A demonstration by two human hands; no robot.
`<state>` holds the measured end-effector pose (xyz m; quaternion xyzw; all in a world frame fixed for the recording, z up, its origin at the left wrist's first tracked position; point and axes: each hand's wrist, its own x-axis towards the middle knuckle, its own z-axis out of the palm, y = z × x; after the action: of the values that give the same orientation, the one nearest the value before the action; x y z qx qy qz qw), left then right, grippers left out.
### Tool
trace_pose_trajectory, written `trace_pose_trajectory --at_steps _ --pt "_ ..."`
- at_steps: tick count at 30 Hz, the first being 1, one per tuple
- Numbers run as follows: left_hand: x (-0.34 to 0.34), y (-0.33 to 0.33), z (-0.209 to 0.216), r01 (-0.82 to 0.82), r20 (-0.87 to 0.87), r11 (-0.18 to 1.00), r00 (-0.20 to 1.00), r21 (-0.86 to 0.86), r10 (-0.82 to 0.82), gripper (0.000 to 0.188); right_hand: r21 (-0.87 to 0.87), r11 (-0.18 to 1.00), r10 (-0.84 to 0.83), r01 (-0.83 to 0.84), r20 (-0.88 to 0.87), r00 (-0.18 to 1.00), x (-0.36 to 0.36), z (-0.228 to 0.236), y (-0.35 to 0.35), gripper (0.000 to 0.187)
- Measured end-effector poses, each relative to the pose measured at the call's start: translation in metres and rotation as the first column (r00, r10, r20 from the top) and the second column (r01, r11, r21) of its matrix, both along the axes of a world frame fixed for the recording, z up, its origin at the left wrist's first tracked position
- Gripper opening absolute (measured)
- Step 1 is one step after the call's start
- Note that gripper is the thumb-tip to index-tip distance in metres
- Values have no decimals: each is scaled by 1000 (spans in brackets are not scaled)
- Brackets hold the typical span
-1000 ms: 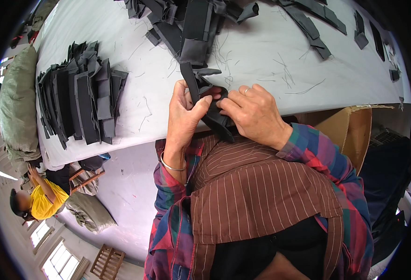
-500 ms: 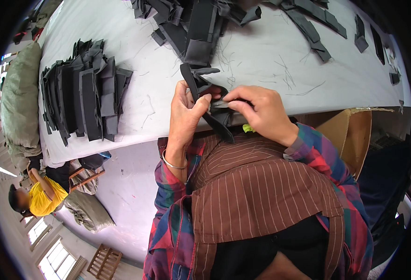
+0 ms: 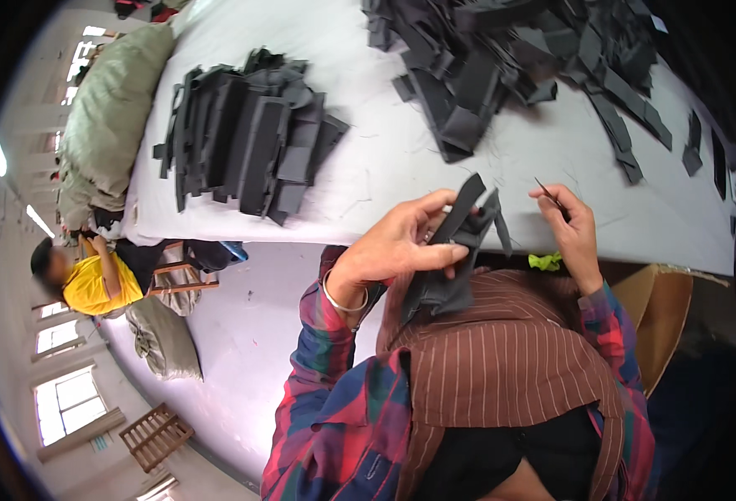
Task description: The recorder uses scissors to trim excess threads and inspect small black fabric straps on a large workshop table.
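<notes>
Fabric point(image 3: 443, 288), dark and layered, is held out over the near edge of the worktop point(image 3: 343, 50), just in front of the striped apron point(image 3: 502, 367). The left hand point(image 3: 401, 242) grips it with the thumb on top, probably to pin the layers so none slips. The right hand point(image 3: 574, 234) pinches a thin pointed tool point(image 3: 551, 196), tip upward and apart from the cloth, perhaps so it snags nothing; its kind is unclear. Leftward, a row of strips point(image 3: 234, 138) lies side by side, seemingly separated from the loose heap point(image 3: 468, 83) beyond.
</notes>
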<state>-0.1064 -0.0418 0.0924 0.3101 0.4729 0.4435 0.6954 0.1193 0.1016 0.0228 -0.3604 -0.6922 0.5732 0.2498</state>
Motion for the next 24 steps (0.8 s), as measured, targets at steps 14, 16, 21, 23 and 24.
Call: trace_pose_trajectory --at_steps 14,16,21,23,24 --pt "-164 -1 6 -23 -644 878 -689 479 333 57 125 992 1 -12 86 996 -17 -8 5 13" --pt "-115 22 23 -27 -730 731 26 682 683 45 69 997 -23 19 55 998 -16 -17 7 13" --pt "-12 21 61 -265 13 782 950 564 312 39 -170 966 -157 194 209 965 -21 3 5 16" --pt "-13 -8 70 -300 23 780 938 549 345 41 4 999 -48 48 45 998 -12 -2 10 16" --pt "8 -22 70 -319 38 779 934 539 356 42 -88 995 -53 52 -16 998 -16 -9 7 16"
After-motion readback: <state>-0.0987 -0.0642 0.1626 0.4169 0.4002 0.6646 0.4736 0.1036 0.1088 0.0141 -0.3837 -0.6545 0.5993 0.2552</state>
